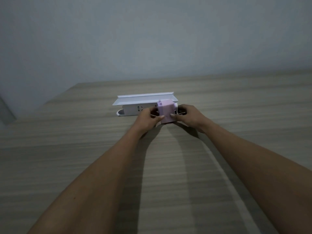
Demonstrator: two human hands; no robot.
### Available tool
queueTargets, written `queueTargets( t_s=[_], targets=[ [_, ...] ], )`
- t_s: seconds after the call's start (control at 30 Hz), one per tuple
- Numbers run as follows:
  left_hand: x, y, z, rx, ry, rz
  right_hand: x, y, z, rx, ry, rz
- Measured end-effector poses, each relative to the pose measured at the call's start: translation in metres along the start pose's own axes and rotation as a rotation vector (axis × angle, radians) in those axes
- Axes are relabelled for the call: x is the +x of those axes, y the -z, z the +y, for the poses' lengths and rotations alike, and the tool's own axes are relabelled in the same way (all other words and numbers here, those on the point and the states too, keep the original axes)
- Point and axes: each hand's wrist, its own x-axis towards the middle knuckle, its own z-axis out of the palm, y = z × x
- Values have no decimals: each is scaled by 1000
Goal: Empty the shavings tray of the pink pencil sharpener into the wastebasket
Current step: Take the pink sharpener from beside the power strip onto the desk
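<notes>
The sharpener was a boxy pale-pink block standing on the table, left hand and right hand pinching its sides.

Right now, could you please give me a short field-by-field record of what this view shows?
surface: wooden table
task object: pink pencil sharpener, standing on the table
left hand: gripping the sharpener's left side, thumb on its front
right hand: gripping its right side, thumb on its front
shavings tray: not visibly pulled out
behind sharpener: white plastic unit with a flat flared top, lying on the table
wastebasket: not in view
backdrop: plain grey wall
</notes>
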Motion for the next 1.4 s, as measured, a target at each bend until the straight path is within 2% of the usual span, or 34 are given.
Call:
queueTargets(
  t_s=[0.17,0.37,0.67,0.97,1.4],
  targets=[
    [-31,14,22,-3,-24,-67,-34,10,-21,39,4,-42],
    [-90,35,61,-49,-81,-30,-89,17,-58,97,69,-17],
    [-190,49,74,-106,-71,-14,-181,11,-96,167,152,-108],
    [-261,39,66,-93,-39,-63,-246,-2,-83,205,146,-151],
    [-286,18,50,-173,2,-24,-268,-8,-63,232,115,-188]
  ],
)
